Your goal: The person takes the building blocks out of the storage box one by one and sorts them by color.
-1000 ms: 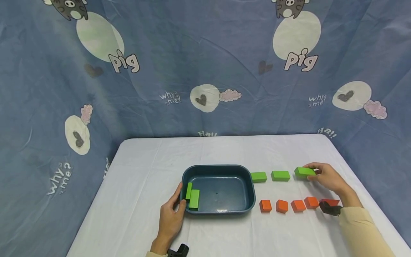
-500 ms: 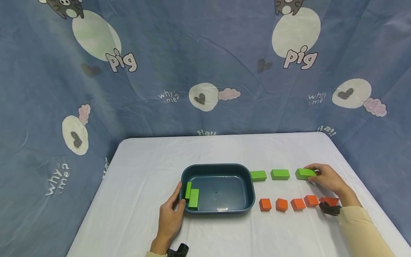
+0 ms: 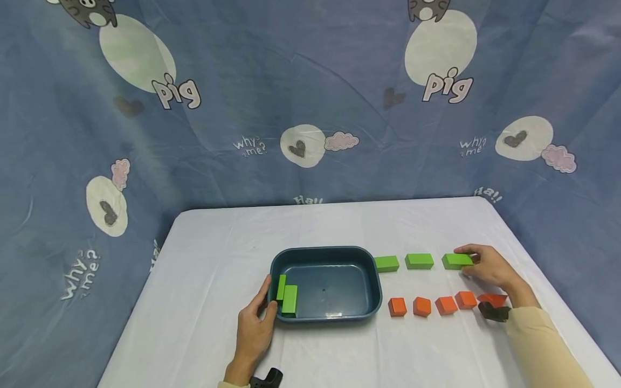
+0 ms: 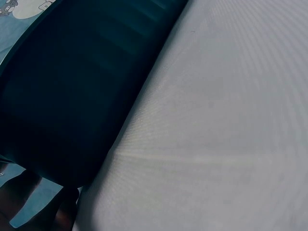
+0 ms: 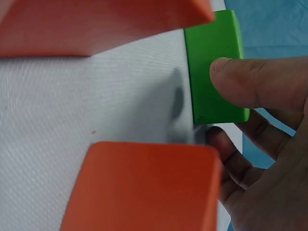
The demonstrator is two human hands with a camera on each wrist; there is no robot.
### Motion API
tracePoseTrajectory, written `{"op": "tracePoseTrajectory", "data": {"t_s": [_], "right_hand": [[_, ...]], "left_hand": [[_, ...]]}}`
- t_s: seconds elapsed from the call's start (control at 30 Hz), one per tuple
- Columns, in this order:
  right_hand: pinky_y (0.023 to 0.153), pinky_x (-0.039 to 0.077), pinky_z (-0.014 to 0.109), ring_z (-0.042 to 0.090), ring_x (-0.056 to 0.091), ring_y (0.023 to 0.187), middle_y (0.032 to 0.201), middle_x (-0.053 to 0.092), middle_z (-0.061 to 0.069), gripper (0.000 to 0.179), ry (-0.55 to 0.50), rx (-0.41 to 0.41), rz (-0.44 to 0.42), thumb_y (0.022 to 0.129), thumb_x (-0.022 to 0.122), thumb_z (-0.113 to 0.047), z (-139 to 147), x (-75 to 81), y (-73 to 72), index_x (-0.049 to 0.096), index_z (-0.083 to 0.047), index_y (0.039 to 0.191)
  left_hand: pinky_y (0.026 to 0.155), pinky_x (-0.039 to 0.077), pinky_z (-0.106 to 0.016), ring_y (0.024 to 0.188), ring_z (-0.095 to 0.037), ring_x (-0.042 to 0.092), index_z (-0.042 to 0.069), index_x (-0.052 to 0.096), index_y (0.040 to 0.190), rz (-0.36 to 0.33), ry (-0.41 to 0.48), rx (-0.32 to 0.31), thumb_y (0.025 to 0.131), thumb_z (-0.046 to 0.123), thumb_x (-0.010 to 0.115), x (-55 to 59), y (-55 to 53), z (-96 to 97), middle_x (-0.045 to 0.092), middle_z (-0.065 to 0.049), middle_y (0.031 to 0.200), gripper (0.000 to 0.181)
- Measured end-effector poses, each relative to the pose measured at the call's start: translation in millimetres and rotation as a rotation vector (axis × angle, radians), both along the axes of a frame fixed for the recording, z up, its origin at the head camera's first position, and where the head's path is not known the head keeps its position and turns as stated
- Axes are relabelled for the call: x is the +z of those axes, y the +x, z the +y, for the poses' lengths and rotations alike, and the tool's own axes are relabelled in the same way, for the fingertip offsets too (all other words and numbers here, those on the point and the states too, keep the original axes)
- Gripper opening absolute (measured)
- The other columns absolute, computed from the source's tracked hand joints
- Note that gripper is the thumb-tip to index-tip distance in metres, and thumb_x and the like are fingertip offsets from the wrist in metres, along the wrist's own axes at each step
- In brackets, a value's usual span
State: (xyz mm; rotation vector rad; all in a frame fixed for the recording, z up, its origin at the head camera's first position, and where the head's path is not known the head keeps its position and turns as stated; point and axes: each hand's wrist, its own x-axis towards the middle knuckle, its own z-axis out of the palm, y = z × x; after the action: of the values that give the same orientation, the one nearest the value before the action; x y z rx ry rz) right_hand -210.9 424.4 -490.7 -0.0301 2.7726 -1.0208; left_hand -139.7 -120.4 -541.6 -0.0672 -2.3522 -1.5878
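A dark teal rectangular tray (image 3: 330,319) stands on the white-covered table. My left hand (image 3: 253,331) touches its left side with thumb and fingers spread and mostly straight, near the front corner; fingertips (image 4: 72,192) meet the tray wall in the left wrist view. Two green blocks (image 3: 289,300) lie inside, along the tray's left end. At the right, my right hand (image 3: 490,267) pinches a green rectangular block (image 5: 211,72) by its right end, the thumb across its near side. That block is the rightmost in a row of green blocks (image 3: 419,261) beyond the orange ones.
Nearer me runs a row of several orange blocks (image 3: 421,306), with a pointed orange-red block (image 3: 492,300) at its right end, partly behind the right wrist's black strap device (image 3: 494,312). A blue printed cloth (image 3: 233,178) hangs behind the table.
The view shifts slightly. The right hand keeps its pinch on the green block, which has settled lower, into line with the other green blocks. The left hand stays at the tray.
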Motion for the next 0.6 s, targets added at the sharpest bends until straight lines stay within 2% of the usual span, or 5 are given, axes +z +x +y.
{"op": "tracePoseTrajectory", "data": {"t_s": [0.1,0.27,0.6], "right_hand": [[0.091,0.048,0.056,0.043,0.059,0.106,0.125,0.061,0.030,0.053,0.001,-0.010,-0.016,0.081,0.076,0.001,1,2.9,0.2,0.061,0.008,0.131],[0.092,0.048,0.058,0.048,0.055,0.114,0.133,0.056,0.032,0.054,-0.009,-0.021,-0.018,0.085,0.075,-0.004,-1,7.9,-0.8,0.058,0.008,0.135],[0.094,0.048,0.060,0.049,0.052,0.118,0.135,0.056,0.032,0.055,-0.016,-0.013,0.059,0.092,0.074,-0.016,-22,29.7,-6.8,0.055,0.008,0.137]], "left_hand": [[0.100,0.037,-0.006,0.133,-0.024,0.052,0.001,0.054,0.146,0.012,0.007,-0.004,0.096,-0.001,0.066,-0.2,-0.3,0.2,0.055,-0.010,0.146,0.051],[0.102,0.037,-0.008,0.134,-0.016,0.051,0.008,0.053,0.148,0.017,0.019,-0.031,0.099,0.005,0.066,-1.1,-0.4,-3.2,0.054,-0.003,0.147,0.051],[0.101,0.039,-0.009,0.133,-0.013,0.051,0.012,0.053,0.149,0.025,0.048,-0.059,0.100,0.008,0.064,-2.5,0.1,-5.7,0.053,0.000,0.148,0.051]]}}
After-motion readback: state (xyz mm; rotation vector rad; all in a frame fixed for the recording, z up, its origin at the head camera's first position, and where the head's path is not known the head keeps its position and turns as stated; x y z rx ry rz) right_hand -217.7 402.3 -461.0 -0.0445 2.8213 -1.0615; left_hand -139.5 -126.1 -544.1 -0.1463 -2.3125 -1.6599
